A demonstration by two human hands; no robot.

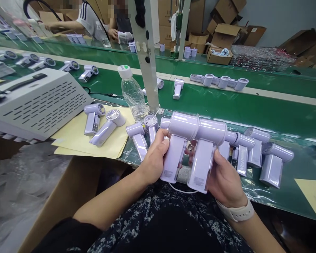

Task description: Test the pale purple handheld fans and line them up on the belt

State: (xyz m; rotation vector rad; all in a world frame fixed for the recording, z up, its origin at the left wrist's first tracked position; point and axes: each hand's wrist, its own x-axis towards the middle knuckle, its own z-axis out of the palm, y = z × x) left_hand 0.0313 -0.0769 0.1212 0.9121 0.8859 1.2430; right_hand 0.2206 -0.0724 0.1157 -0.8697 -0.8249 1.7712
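Note:
My left hand (154,158) is wrapped round the handle of a lavender handheld fan (173,158), and my right hand (226,177) grips a second lavender fan (201,161). Both fans are upright, their round heads touching side by side, with small printed text low on the handles. Some fingertips are hidden behind the handles. Several similar fans (272,168) lie on the table edge to the right. Left of my hands lie a fan (138,138) and another with its grille showing (151,121).
Two fans (107,131) rest on yellow paper (113,149) beside a vented metal box (47,102). A clear bottle (133,93) stands by a metal post (147,70). Beyond, a green conveyor (213,102) carries more fans; people work across it.

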